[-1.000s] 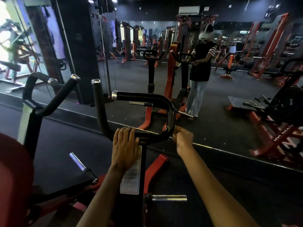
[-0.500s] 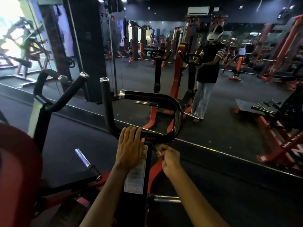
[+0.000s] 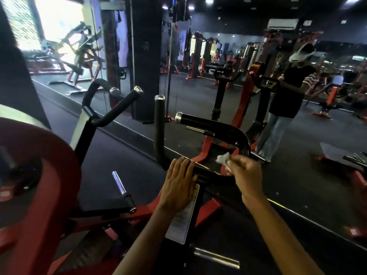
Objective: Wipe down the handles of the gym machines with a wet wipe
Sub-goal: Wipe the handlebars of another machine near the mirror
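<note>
Pinching a crumpled wet wipe (image 3: pixel 222 159) in right hand (image 3: pixel 244 171), left hand (image 3: pixel 178 184) flat on curved handle (image 3: pixel 218 127); loose pinch risks dropping it.

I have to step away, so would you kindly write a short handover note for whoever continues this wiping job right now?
Left hand: flat, fingers straight, resting on the black curved handle bar at its base.
Right hand: pinching the crumpled white wet wipe, just off the bar's right bend.
Done: cannot tell from this view which parts have been wiped.
Left: the upright black grip, the angled black grip, then other machines.
</note>
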Demonstrator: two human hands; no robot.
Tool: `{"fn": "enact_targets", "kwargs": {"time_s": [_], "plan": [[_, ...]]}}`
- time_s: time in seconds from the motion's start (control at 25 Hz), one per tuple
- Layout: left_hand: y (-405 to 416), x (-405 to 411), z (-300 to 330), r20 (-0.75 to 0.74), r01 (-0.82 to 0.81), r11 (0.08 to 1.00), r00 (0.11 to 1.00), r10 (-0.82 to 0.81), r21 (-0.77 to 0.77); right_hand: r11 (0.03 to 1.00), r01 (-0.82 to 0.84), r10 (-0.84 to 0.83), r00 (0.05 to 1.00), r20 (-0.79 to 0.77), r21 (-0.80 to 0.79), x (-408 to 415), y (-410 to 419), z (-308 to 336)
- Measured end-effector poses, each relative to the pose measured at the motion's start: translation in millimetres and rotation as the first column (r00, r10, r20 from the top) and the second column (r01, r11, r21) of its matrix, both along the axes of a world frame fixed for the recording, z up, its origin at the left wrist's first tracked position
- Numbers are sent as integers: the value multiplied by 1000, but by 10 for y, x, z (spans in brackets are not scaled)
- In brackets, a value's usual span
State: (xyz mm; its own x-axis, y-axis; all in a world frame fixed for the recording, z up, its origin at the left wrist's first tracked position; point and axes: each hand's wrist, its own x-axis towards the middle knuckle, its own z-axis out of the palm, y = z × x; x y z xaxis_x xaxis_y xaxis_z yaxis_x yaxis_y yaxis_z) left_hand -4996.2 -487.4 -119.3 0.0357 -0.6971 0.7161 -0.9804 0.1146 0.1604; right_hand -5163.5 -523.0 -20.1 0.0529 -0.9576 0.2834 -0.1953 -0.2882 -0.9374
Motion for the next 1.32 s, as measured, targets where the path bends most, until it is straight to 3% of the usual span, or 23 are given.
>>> {"fn": "enact_targets", "kwargs": {"time_s": [0.12,0.2,0.32,0.44,0.56,0.76,1.04,1.32], "plan": [[15,-44,2,-23,-30,1000,999,30,6,933,-221,141,950,-277,-285,122,-307,322],[23,-83,6,-26,-61,998,998,61,1,802,-462,265,844,-467,-380,303,-514,491],[28,-129,-44,-34,-94,996,995,94,8,467,-755,271,618,-738,-461,661,-810,652],[-46,-183,-73,-65,-158,987,986,156,-32,93,-908,222,418,-881,-408,1017,-1079,720],[-119,-369,-57,-181,-262,962,952,246,-75,-107,-924,256,331,-908,-367,1136,-1272,916],[-175,-612,20,-265,-414,909,882,390,-39,-143,-910,474,282,-834,-389,1004,-1673,1280],[-181,-613,227,-127,-517,851,842,525,92,-11,-909,568,338,-751,-417,1017,-2088,1213],[-88,-903,416,-86,-679,728,723,686,97,21,-889,679,348,-647,-457,1153,-2292,1131]]}}
